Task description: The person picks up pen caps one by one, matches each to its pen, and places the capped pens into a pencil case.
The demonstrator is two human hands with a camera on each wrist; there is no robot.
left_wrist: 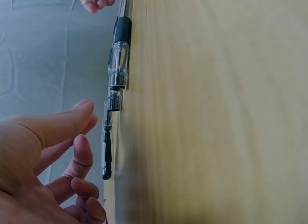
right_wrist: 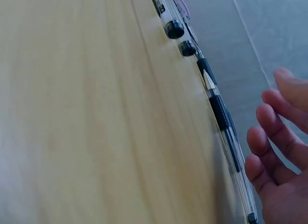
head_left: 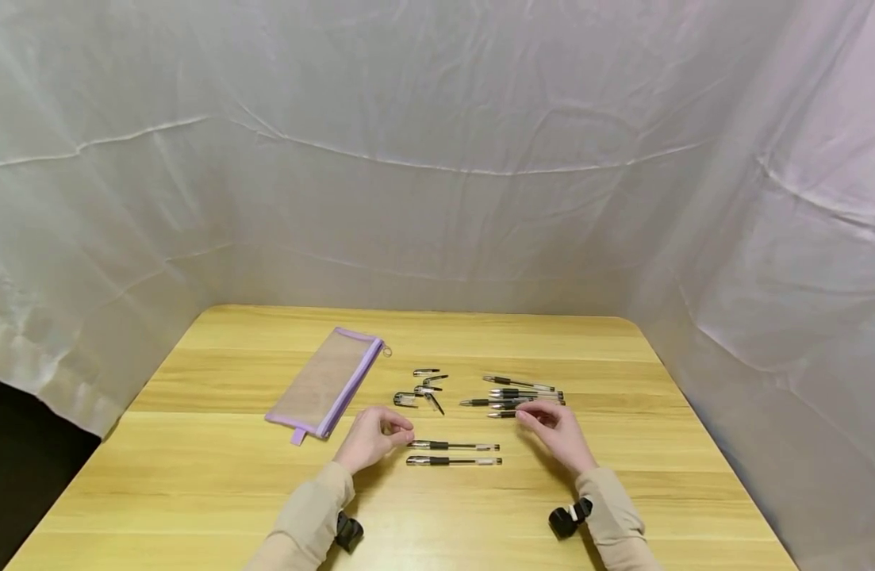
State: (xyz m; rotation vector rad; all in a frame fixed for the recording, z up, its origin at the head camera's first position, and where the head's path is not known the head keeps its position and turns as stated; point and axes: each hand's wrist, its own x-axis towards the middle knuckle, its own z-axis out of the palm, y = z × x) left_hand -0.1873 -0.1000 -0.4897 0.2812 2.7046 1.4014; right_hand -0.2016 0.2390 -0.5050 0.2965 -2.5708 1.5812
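Note:
Two capped gel pens lie side by side at the front of the table, a farther pen [head_left: 454, 446] and a nearer pen [head_left: 454, 461]. My left hand [head_left: 375, 438] hovers at the cap end of the farther one. In the left wrist view its fingers [left_wrist: 83, 151] are loosely bent, with nothing between them. To the right, my right hand [head_left: 558, 436] is above the near edge of a group of uncapped pens [head_left: 526, 393]. Its relaxed fingers [right_wrist: 269, 130] hold nothing in the right wrist view, beside an uncapped pen [right_wrist: 220, 112] on the table.
Several loose black-clipped pen caps [head_left: 427, 388] are scattered between the hands, farther back. A mesh pouch with a purple zip edge [head_left: 323, 381] lies flat at left. Pale curtains [head_left: 437, 222] surround the wooden table [head_left: 437, 523].

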